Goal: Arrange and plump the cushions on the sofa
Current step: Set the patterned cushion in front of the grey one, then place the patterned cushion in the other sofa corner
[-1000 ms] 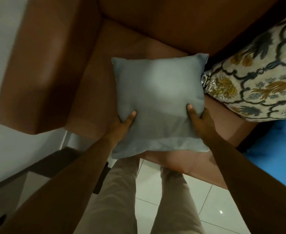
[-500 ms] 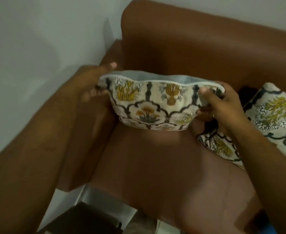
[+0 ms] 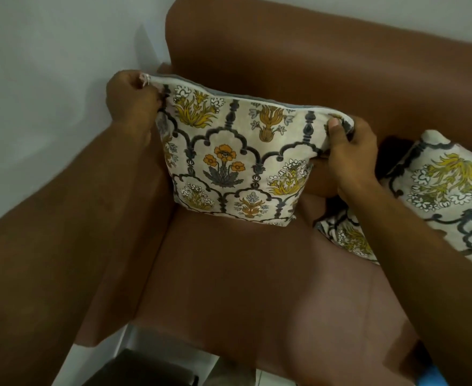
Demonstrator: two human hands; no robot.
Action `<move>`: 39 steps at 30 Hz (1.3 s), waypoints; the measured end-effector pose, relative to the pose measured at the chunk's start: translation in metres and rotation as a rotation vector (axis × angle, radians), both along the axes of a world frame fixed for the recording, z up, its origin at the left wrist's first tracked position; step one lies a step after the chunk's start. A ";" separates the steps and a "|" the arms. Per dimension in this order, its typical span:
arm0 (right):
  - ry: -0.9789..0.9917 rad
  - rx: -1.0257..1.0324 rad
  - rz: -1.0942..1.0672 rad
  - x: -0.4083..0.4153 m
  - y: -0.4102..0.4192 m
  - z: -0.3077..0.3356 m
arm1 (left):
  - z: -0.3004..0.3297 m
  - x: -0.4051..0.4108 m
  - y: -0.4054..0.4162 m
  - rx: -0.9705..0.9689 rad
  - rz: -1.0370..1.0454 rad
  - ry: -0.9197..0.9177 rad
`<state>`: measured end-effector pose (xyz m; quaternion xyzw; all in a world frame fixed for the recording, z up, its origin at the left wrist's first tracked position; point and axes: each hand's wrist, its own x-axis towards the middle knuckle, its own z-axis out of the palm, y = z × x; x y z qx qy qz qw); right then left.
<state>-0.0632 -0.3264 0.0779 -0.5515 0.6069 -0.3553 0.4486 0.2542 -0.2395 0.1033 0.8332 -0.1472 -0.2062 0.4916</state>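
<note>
A floral cushion (image 3: 237,160) stands up on the seat of the brown sofa (image 3: 257,274), in the corner by the armrest, with its bottom edge on the seat and its back near the backrest. The left hand (image 3: 131,107) is closed tight on its top left corner. The right hand (image 3: 351,154) pinches its top right corner, thumb in front. A second floral cushion (image 3: 446,196) lies just beside it on the right. No words or labels can be read on the cushions.
</note>
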 end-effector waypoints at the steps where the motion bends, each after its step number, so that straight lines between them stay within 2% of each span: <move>1: 0.017 0.020 0.006 -0.004 0.000 0.000 | 0.001 -0.007 0.007 0.045 0.010 -0.051; 3: 0.081 0.095 0.039 -0.015 0.003 0.001 | -0.002 -0.038 0.031 0.068 0.002 -0.073; 6: 0.181 0.178 0.070 -0.053 0.023 0.004 | -0.031 -0.112 0.076 0.108 -0.084 0.001; 9: 0.281 0.237 0.084 -0.116 0.060 0.004 | -0.062 -0.205 0.104 0.291 -0.142 0.232; 11: 0.337 0.225 -0.024 -0.171 0.084 0.006 | -0.067 -0.267 0.105 0.315 -0.286 0.352; 14: 0.329 0.138 -0.374 -0.260 0.097 0.008 | -0.062 -0.330 0.076 0.276 -0.523 0.440; 15: 0.315 0.143 -0.489 -0.290 0.089 0.006 | -0.060 -0.345 0.060 0.254 -0.584 0.438; 17: 0.229 0.215 -0.562 -0.344 0.065 -0.001 | -0.056 -0.373 0.020 0.210 -0.663 0.386; 21: -0.190 0.267 -0.409 -0.380 0.002 -0.022 | -0.049 -0.402 -0.050 0.162 -0.682 0.418; 23: -0.313 0.277 -0.363 -0.384 -0.024 -0.037 | -0.050 -0.422 -0.068 0.137 -0.687 0.446; 25: -0.351 0.275 -0.399 -0.391 -0.037 -0.042 | -0.049 -0.453 -0.074 0.087 -0.652 0.419; 28: -0.415 0.219 -0.440 -0.414 -0.037 -0.012 | -0.020 -0.498 -0.075 -0.041 -0.572 0.345; 32: -0.554 0.107 -0.476 -0.500 -0.060 0.040 | 0.047 -0.572 -0.100 -0.242 -0.579 0.258; 35: -0.513 -0.021 -0.534 -0.566 -0.091 0.078 | 0.079 -0.632 -0.136 -0.309 -0.623 0.249; 39: -0.383 -0.104 -0.602 -0.649 -0.128 0.095 | 0.073 -0.706 -0.173 -0.329 -0.647 0.305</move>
